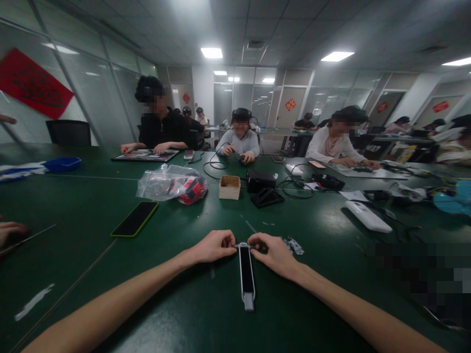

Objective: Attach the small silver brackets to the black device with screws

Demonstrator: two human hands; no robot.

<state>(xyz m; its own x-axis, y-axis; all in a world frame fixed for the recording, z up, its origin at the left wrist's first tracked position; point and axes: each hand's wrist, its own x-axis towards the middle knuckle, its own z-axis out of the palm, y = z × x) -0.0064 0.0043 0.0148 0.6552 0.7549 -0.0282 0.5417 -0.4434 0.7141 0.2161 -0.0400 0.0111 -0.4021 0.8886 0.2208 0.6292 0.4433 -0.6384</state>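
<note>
A slim white device with a long black face (247, 274) lies on the green table, its narrow pale end toward me. My left hand (217, 245) is at the left of its far end, thumb and fingers pinched together beside the edge. On the right of the same end, my right hand (270, 251) is closed in a similar pinch. Whatever sits between the fingertips of either hand is too small to make out. Just behind my right hand lie small silvery pieces (294, 246).
A green-edged phone (136, 219) lies to the left. Farther off are a plastic bag with red items (172, 184), a small open box (229, 188), a black case (260, 180) and a white device (368, 216). Other people sit across; another person's hand (11, 233) is at the left edge.
</note>
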